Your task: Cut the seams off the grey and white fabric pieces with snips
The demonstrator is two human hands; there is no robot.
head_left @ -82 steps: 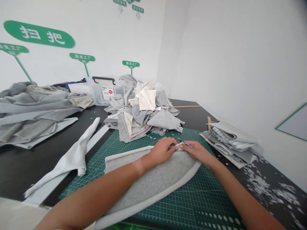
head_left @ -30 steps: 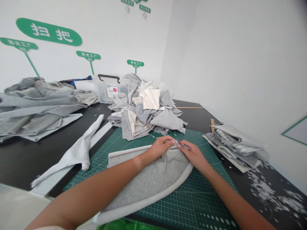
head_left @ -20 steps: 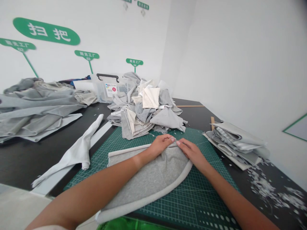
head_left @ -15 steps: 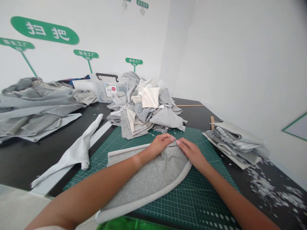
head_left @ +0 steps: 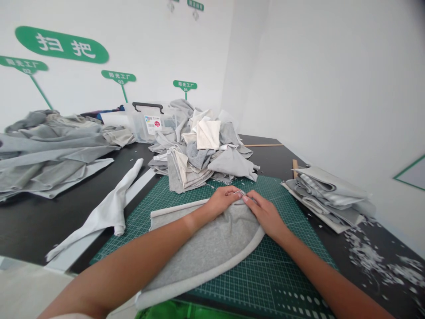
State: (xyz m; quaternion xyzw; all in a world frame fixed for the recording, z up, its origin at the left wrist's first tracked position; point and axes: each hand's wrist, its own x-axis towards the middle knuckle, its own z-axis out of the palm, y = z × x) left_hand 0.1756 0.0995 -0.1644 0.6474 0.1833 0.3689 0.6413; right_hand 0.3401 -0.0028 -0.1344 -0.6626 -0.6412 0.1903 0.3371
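A grey fabric piece (head_left: 206,248) with a paler rolled rim lies curved on the green cutting mat (head_left: 282,274). My left hand (head_left: 222,201) rests on its far edge, with curled fingers pinching the pale rim. My right hand (head_left: 265,215) meets it from the right. Its fingers are pressed together on the same edge, fingertips touching those of the left hand. No tool shows in either hand.
A heap of grey and cream cloth scraps (head_left: 202,150) sits just beyond the mat, with a clear lidded box (head_left: 148,124) behind it. Folded grey pieces (head_left: 328,197) are stacked at the right, and white trimmings (head_left: 375,261) litter the black table. A white strip (head_left: 106,212) and large grey sheets (head_left: 49,155) lie at the left.
A thin blue-handled tool showed at my right hand's fingertips up to a second ago and is now out of sight. Both hands have closed in together on the fabric's far edge.
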